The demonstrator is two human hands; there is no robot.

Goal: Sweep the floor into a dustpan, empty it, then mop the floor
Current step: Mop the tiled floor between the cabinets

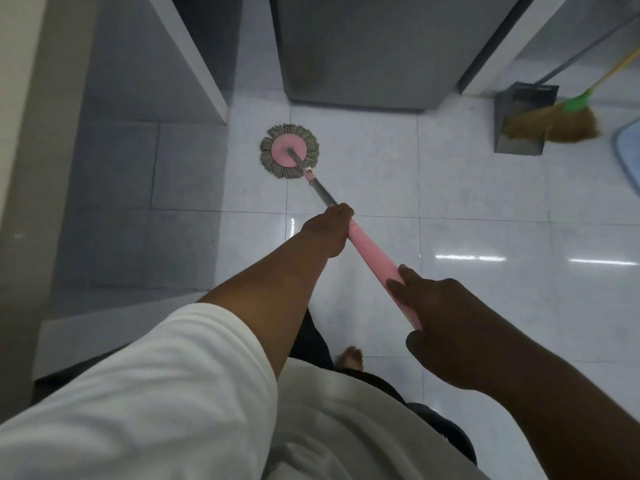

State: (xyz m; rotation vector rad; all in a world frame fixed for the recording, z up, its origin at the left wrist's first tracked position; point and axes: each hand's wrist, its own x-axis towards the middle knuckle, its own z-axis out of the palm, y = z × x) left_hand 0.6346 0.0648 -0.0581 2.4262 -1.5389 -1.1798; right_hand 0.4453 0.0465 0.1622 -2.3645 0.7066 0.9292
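A round mop head (289, 151), pink disc with grey strands, lies flat on the white tiled floor (485, 209) near the corner of a grey wall. Its handle (372, 252), grey steel low down and pink higher up, slants back toward me. My left hand (329, 230) grips the handle where steel meets pink. My right hand (440, 313) holds the upper pink part, fingers curled round it. A grey dustpan (519, 123) stands at the far right with a straw broom (561, 124) resting in it.
A grey cabinet or appliance (363, 50) stands straight ahead behind the mop. A grey-tiled recess (138, 188) lies to the left behind a white ledge. A blue-edged mat (627, 150) shows at the right edge. My bare foot (351, 356) is below the handle.
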